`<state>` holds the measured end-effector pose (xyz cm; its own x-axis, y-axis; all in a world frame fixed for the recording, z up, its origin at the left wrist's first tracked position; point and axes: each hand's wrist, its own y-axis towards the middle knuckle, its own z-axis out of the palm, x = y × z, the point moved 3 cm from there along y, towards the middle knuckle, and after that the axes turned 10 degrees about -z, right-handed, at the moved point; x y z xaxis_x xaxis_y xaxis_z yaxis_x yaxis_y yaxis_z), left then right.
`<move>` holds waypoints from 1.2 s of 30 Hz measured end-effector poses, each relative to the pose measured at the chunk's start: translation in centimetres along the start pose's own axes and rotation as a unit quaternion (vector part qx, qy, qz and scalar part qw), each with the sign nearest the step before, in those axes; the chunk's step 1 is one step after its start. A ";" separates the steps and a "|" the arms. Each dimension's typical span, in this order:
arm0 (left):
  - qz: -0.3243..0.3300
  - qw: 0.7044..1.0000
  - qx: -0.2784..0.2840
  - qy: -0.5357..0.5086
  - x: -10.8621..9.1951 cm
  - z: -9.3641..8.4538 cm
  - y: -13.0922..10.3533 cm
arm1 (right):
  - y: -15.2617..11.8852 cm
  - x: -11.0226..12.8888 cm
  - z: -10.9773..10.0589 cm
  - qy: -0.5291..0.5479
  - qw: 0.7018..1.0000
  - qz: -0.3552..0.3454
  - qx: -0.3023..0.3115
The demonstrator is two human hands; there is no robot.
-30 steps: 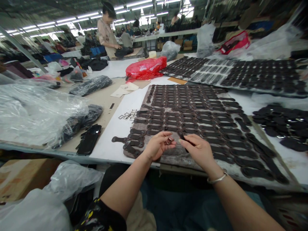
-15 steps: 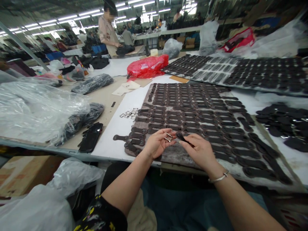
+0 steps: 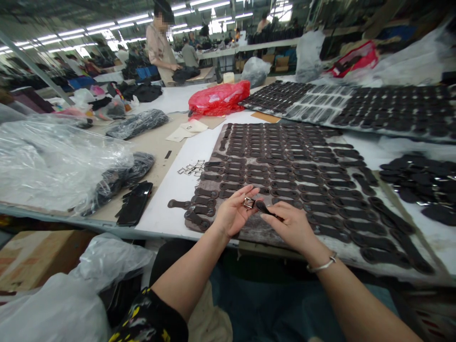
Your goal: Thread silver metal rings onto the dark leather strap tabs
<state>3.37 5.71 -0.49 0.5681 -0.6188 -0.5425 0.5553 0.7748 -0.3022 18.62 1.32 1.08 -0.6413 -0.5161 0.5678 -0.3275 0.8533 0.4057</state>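
From the head camera, both forearms reach forward and inward from the bottom of the frame, meeting over the near edge of the worktop (image 3: 167, 209). The left hand (image 3: 233, 213) is turned palm up and slightly inward, fingers curled, thumb raised toward the index finger. The right hand (image 3: 292, 227) lies palm down, its wrist carrying a thin silver bracelet (image 3: 322, 264), with the fingers pointing left toward the other hand.

A small metal buckle (image 3: 248, 203) sits at the fingertips of the left hand, just beside the tip of a dark leather strap (image 3: 268, 210) that runs out from the right hand. The strap's rounded end meets the buckle; whether it has passed through the frame is too small to tell.

The left grip is nearly closed, thumb and forefinger pinching the buckle. The right grip is closed too, thumb and fingers nipping the strap near its middle, so that its free end sticks out to the left.

Below the hands lies a dark board (image 3: 256, 228) covered with rows of similar leather pieces (image 3: 285, 166). A few loose buckles (image 3: 190, 169) lie on the white sheet to the left, well apart from the hands. A red plastic bag (image 3: 219, 99) rests farther back, and clear plastic bags (image 3: 53, 161) are heaped at the left.
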 end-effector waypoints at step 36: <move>0.296 0.907 0.068 0.292 -0.1 3.3 -3.9 | 0.3 1.8 -0.1 0.080 0.991 -0.071 -0.075</move>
<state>3.16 2.38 3.35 0.3936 0.1050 -0.9133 0.3504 0.9013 0.2547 17.40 0.59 2.27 -0.4734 -0.6459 0.5989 -0.2924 0.7566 0.5849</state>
